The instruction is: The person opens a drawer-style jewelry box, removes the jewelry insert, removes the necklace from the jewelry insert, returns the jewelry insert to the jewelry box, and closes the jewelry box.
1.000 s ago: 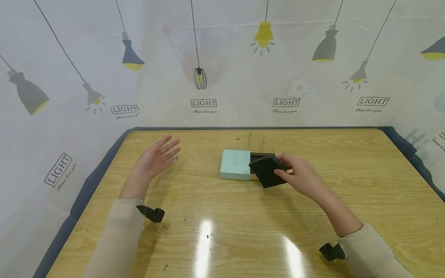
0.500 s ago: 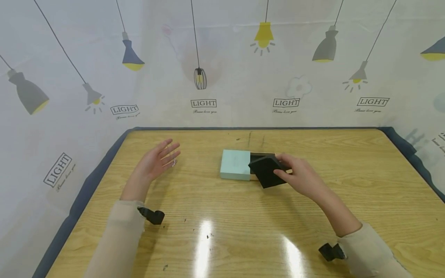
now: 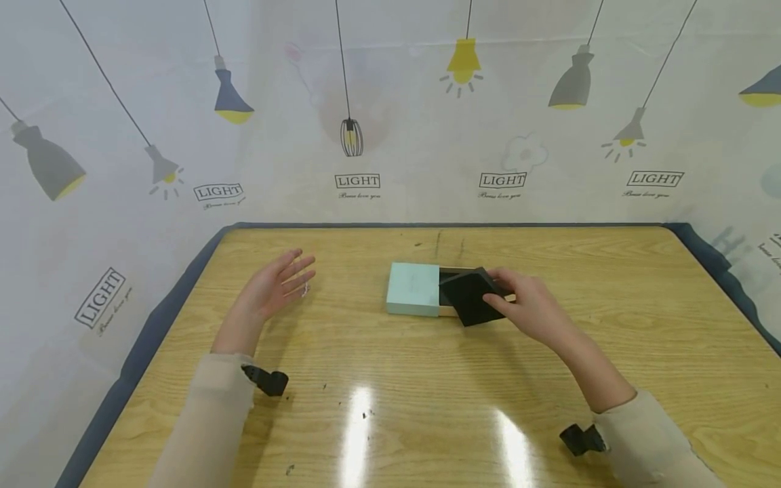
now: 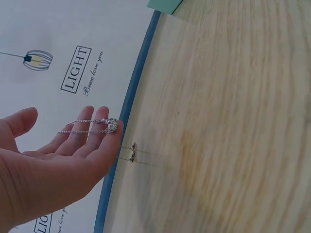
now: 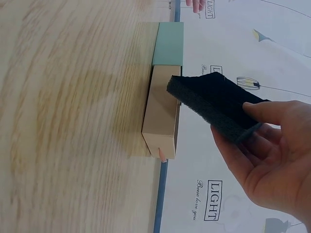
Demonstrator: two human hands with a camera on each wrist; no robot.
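Note:
A silver necklace (image 4: 112, 127) lies draped across the fingers of my left hand (image 3: 267, 290), which is held palm up with fingers extended over the table's left side. In the left wrist view its thin chain crosses the fingers, and another part dangles below the hand. My right hand (image 3: 532, 308) pinches a black foam pad (image 5: 214, 99) between thumb and fingers, tilted above the drawer. Beneath it, the mint-green box (image 3: 413, 290) has its beige drawer (image 5: 163, 99) slid partly out to the right. The pad hides much of the drawer's dark inside in the head view.
Box and hands are over a wood-grain table (image 3: 415, 366) with a dark blue border behind it. A pale backdrop (image 3: 415, 135) printed with lamps and lettering rises at the back and sides. Small black cameras are on both sleeves.
My left hand has come down slightly toward me, with the necklace. The foam pad has shifted a little in my right hand, its lower corner now slightly higher. The box has stayed put.

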